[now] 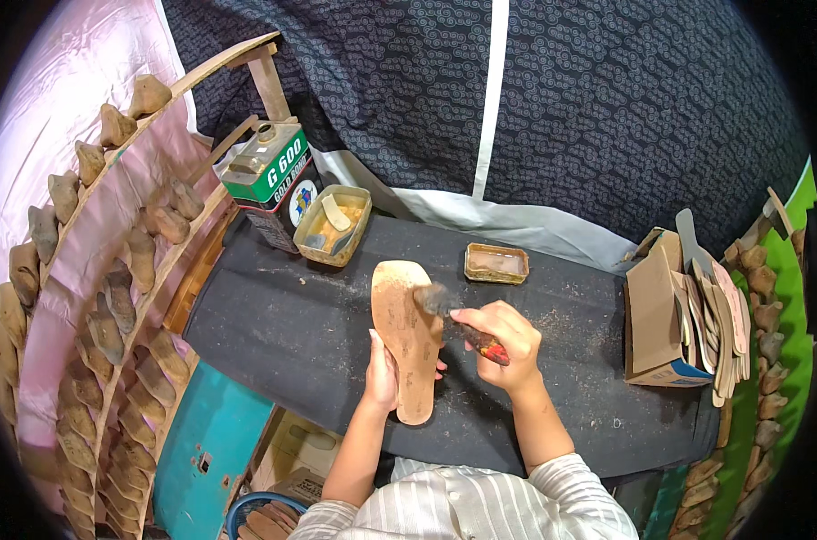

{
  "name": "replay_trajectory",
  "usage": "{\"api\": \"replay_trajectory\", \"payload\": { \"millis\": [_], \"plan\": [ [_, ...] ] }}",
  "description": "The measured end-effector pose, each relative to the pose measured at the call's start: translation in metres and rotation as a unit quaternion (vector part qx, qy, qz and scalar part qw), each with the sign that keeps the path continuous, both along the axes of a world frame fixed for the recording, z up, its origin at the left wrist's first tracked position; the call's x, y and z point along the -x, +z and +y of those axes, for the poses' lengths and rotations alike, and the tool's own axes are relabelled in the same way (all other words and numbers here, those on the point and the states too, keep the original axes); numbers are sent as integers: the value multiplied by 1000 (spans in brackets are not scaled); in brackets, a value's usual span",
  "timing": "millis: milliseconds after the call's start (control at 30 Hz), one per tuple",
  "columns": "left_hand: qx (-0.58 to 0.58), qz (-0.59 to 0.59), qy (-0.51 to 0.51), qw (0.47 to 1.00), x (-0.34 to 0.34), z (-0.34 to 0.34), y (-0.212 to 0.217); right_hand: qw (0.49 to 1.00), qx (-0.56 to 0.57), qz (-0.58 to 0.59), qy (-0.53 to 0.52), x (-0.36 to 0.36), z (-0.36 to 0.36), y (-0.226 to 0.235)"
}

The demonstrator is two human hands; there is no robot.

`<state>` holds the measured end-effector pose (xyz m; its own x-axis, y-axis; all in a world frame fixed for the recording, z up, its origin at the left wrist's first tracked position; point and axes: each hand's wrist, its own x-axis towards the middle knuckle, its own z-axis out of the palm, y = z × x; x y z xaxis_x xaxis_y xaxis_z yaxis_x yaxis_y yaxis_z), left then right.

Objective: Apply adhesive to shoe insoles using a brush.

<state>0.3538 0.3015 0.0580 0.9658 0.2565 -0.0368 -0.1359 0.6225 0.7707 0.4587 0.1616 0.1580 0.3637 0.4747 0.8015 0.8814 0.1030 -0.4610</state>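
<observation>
Both hands are busy at the middle of the dark worktop (300,342): the left hand (383,378) cups the heel end of a tan shoe insole (406,337) from beneath and at its left edge, fingers curled round it, tilting the flat face up toward the head camera, while the right hand (503,340) is closed in a fist-like grip on the red handle of a brush (453,315), whose dark bristle head rests on the insole's right edge near the forepart. By the look of it, this is the coating step, with the brush working adhesive over the insole face; the surface already shows a mottled, patchy tone, so I'd judge the spreading is under way but not finished. What comes next would call for even strokes down toward the heel, with the left hand keeping the piece steady and its fingers off the wet face. Behind the insole sits a yellowish tray (333,225) holding a scraper and some glue-like residue, beside a green and black tin can (269,180); a smaller shallow tray (496,263) lies to the right. A cardboard box with a stack of insoles (710,315) stands at the far right, and racks of shoe lasts (111,315) curve along the left
</observation>
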Motion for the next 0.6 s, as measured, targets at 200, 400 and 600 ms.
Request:
{"api": "replay_trajectory", "payload": {
  "millis": [200, 400, 600],
  "plan": [
    [40, -1, 19, 999, -10, -4, 9, 999, -20, -13, -28, -1, 3, 5],
    [31, 4, 10, 999, -15, -8, 10, 997, -16, -23, -75, -8, 4, -1],
    [49, 14, 21, 998, -11, -12, 2, 998, -26, -51, -27, -9, -10, -2]
  ]
}}
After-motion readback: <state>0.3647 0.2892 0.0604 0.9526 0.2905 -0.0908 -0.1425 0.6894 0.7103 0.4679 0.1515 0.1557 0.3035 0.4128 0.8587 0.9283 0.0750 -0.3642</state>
